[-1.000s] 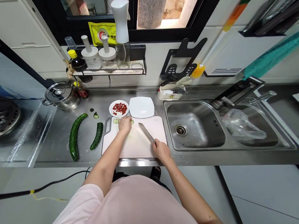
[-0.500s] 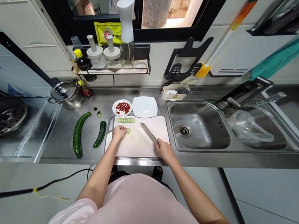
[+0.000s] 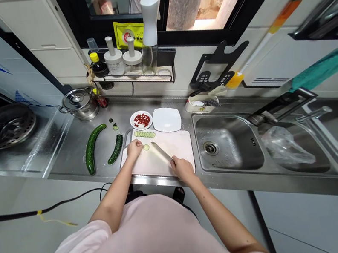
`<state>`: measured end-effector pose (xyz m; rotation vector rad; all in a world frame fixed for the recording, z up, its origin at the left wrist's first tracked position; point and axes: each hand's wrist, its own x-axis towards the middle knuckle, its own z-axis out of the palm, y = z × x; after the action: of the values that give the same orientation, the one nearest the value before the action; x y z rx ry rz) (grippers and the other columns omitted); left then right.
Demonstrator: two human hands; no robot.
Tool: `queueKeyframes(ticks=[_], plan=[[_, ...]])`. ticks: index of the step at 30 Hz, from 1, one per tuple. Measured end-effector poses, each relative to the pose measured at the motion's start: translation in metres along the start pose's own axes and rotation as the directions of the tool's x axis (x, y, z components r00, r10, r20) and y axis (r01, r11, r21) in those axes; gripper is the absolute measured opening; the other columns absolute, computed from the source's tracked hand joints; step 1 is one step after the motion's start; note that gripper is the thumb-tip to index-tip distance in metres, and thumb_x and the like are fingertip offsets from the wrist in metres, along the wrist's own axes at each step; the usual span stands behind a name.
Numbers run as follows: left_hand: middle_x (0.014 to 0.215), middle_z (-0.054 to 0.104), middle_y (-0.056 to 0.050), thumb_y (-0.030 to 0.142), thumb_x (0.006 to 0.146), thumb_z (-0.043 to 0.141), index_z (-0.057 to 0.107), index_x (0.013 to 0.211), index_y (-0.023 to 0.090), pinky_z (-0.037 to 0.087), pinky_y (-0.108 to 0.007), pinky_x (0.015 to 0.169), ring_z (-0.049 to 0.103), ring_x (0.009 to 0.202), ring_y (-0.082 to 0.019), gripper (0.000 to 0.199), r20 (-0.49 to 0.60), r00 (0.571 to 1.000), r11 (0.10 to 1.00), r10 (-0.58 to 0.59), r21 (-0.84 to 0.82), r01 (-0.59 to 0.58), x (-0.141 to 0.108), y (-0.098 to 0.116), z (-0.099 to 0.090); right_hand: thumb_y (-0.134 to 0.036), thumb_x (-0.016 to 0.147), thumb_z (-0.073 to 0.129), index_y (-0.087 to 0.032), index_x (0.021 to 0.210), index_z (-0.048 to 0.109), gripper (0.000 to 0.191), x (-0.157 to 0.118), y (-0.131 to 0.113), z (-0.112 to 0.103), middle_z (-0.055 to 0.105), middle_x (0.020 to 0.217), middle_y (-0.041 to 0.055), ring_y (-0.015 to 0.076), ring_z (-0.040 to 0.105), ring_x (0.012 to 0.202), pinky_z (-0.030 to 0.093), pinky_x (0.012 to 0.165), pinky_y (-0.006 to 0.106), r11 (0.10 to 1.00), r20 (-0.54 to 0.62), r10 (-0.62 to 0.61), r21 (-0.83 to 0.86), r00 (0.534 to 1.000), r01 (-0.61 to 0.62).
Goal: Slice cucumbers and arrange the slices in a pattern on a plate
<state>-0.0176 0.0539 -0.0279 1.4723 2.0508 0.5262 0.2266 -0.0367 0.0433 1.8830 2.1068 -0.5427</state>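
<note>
My right hand (image 3: 182,168) grips the handle of a kitchen knife (image 3: 162,152), its blade angled up and left over the white cutting board (image 3: 172,143). My left hand (image 3: 134,149) is over the board's left part, its fingers pinched together beside a single cucumber slice (image 3: 146,147). Whether anything is between those fingertips I cannot make out. The knife's tip points close to that slice. A row of overlapping cucumber slices (image 3: 145,134) lies along the board's far edge. Left of the board are a shorter cut cucumber (image 3: 115,149) and a long whole cucumber (image 3: 93,149).
Behind the board stand a plate of chopped red pieces (image 3: 141,120) and a white square plate (image 3: 167,119). A sink (image 3: 228,142) is on the right, a lidded pot (image 3: 80,104) and a wok (image 3: 3,126) on the left. Cucumber ends (image 3: 115,127) lie on the counter.
The knife has swung left, its tip now nearer the single slice, and my right hand has shifted slightly left. My left fingers have drawn a little back from the slice. The view has shifted slightly.
</note>
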Motion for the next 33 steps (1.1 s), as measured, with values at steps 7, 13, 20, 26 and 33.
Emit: queueKeyframes(ticks=[7,13,20,26,33], plan=[[0.079,0.066,-0.001,0.03,0.068,0.066,0.065,0.079,0.022,0.04,-0.024,0.063,0.061,0.075,-0.016,0.014,0.012,1.0,1.0,-0.012,-0.01,0.012,0.002,0.001,-0.001,-0.031,0.096,0.03,-0.02,0.108,0.054,0.029,0.0,-0.022,-0.007,0.066,0.093,0.0114,0.0222,0.063,0.088,0.04,0.073,0.029,0.997,0.039,-0.058,-0.043,0.998,0.06],[0.076,0.066,0.0,0.031,0.067,0.068,0.065,0.078,0.022,0.039,-0.024,0.062,0.061,0.073,-0.016,0.015,0.018,0.999,0.999,-0.034,-0.008,0.034,0.002,0.004,-0.003,-0.028,0.096,0.031,-0.018,0.108,0.053,0.027,0.003,-0.03,-0.011,0.065,0.095,0.0122,0.0212,0.062,0.089,0.04,0.073,0.029,0.996,0.054,-0.066,-0.05,0.996,0.069],[0.074,0.065,0.0,0.032,0.066,0.068,0.064,0.077,0.022,0.039,-0.025,0.061,0.06,0.072,-0.016,0.015,0.028,0.999,0.999,-0.035,-0.019,0.036,0.003,0.003,-0.003,-0.024,0.095,0.031,-0.018,0.106,0.053,0.026,0.007,-0.032,-0.003,0.066,0.092,0.0109,0.0217,0.063,0.086,0.041,0.072,0.03,0.995,0.019,-0.086,-0.046,0.996,0.086],[0.074,0.065,0.0,0.032,0.066,0.068,0.064,0.078,0.022,0.039,-0.024,0.061,0.06,0.071,-0.015,0.016,0.035,0.998,0.999,-0.043,-0.015,0.044,0.004,0.003,-0.002,-0.013,0.092,0.034,-0.017,0.106,0.051,0.022,0.008,-0.034,-0.002,0.065,0.093,0.0119,0.0205,0.063,0.087,0.042,0.072,0.029,0.992,0.036,-0.106,-0.066,0.994,0.108],[0.074,0.064,0.0,0.033,0.066,0.068,0.064,0.078,0.022,0.039,-0.025,0.061,0.06,0.071,-0.015,0.016,0.048,0.998,0.999,-0.052,-0.01,0.053,0.004,0.004,-0.003,-0.005,0.087,0.038,-0.016,0.106,0.049,0.025,0.012,-0.037,-0.005,0.065,0.092,0.0123,0.0214,0.063,0.089,0.043,0.072,0.029,0.988,0.08,-0.133,-0.064,0.988,0.139]])
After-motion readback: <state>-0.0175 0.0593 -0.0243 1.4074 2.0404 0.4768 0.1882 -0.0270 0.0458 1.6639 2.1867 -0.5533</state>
